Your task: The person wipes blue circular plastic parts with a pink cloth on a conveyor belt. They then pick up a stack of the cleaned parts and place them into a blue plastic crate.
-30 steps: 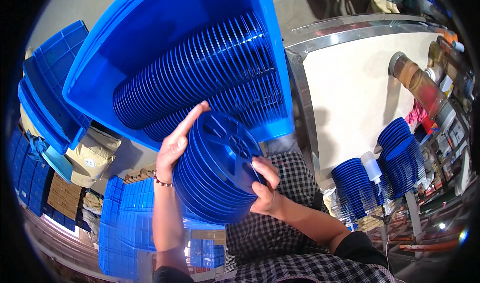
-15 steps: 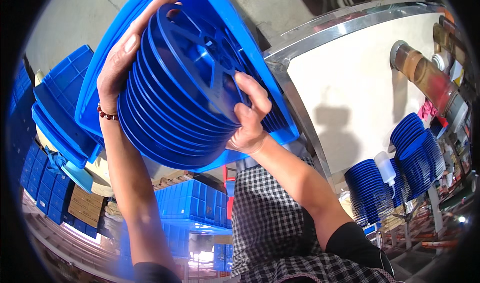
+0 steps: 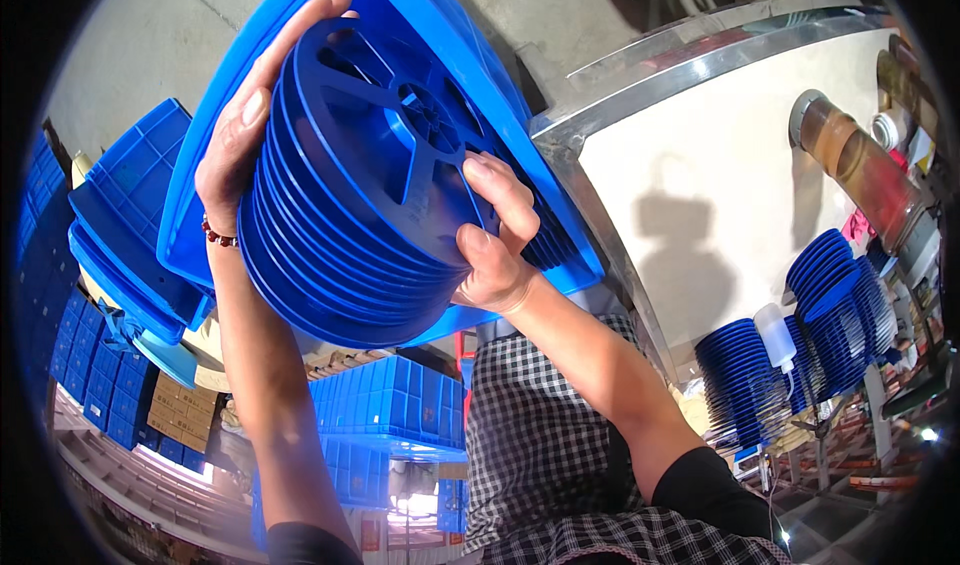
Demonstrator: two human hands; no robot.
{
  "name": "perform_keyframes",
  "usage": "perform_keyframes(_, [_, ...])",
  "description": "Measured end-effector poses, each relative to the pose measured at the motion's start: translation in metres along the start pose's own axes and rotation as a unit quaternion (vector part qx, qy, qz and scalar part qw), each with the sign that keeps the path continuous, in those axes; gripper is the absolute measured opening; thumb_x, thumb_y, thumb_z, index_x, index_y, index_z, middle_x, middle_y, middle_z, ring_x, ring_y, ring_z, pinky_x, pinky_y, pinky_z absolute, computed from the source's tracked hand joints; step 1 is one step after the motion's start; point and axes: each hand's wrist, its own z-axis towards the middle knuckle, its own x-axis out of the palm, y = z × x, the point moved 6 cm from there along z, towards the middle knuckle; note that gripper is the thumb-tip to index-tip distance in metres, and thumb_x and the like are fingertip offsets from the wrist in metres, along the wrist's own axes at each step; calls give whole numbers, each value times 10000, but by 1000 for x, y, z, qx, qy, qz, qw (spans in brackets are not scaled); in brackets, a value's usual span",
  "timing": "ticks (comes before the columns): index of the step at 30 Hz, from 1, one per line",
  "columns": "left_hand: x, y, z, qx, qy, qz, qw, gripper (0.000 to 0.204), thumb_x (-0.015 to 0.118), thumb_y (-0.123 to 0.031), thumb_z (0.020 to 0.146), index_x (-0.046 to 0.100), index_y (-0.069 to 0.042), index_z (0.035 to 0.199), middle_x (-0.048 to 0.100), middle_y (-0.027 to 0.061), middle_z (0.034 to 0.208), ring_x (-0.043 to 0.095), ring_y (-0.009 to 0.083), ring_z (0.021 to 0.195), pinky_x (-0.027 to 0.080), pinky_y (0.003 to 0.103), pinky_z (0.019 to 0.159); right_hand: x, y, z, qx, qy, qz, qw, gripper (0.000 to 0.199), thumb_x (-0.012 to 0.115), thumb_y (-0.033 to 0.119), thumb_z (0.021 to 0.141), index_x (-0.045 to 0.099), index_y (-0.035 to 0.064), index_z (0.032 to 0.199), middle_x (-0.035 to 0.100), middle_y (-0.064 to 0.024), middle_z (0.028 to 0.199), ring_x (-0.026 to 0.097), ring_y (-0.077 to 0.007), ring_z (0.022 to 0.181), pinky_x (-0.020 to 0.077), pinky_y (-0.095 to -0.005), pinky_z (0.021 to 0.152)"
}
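Observation:
A stack of blue plastic reels (image 3: 350,185), round with spoked openings and a central hub on the facing disc, is held tilted over a blue plastic crate (image 3: 578,250). My left hand (image 3: 238,135) supports the stack's left side, palm against the rims and fingers stretched along the edge. On the right, my right hand (image 3: 500,227) grips the near edge of the facing disc, with fingers over its face at a spoke opening and part of the hand behind the rim. More blue discs show partly inside the crate, behind the stack.
A white-topped table (image 3: 640,135) with a metal edge stands at the right. On it are a brownish cylinder (image 3: 850,155), more blue reels (image 3: 735,375) and a white squeeze bottle (image 3: 773,335). Blue crates (image 3: 130,205) stand at left, and others (image 3: 395,400) lower down.
The stack has tilted slightly so its facing disc turns more toward me, and both hands have moved with it. The surroundings have shifted slightly in view.

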Motion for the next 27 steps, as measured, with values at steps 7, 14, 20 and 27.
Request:
perform_keyframes(7, [-6,13,4,2,39,17,999,869,556,-649,943,460,-21,1536,463,217,1562,364,356,1508,312,483,1232,0,-11,-5,-11,16,-11,1000,602,729,189,931,429,229,1452,411,-211,1478,451,-391,1354,402,-537,1123])
perform_keyframes(14, [-17,8,16,3,118,53,992,768,475,-550,1027,449,34,1524,426,221,1590,350,337,1521,216,441,1269,2,-9,-4,51,71,-34,996,976,830,437,831,272,195,1595,372,-257,1527,400,-446,1398,318,-581,1159])
perform_keyframes(20, [-24,-48,2,101,-17,55,993,704,443,-444,1054,393,61,1540,375,265,1606,349,436,1502,229,526,1257,-10,-11,-13,84,110,-89,986,1290,885,547,729,111,71,1644,284,-378,1567,336,-525,1431,280,-642,1130])
perform_keyframes(27, [-12,-14,-94,25,-355,48,933,534,495,-233,1058,439,27,1521,409,218,1598,356,358,1512,290,513,1247,-72,8,-38,168,131,-91,973,789,807,300,863,422,-36,1464,514,-231,1459,489,-391,1326,390,-508,1114])
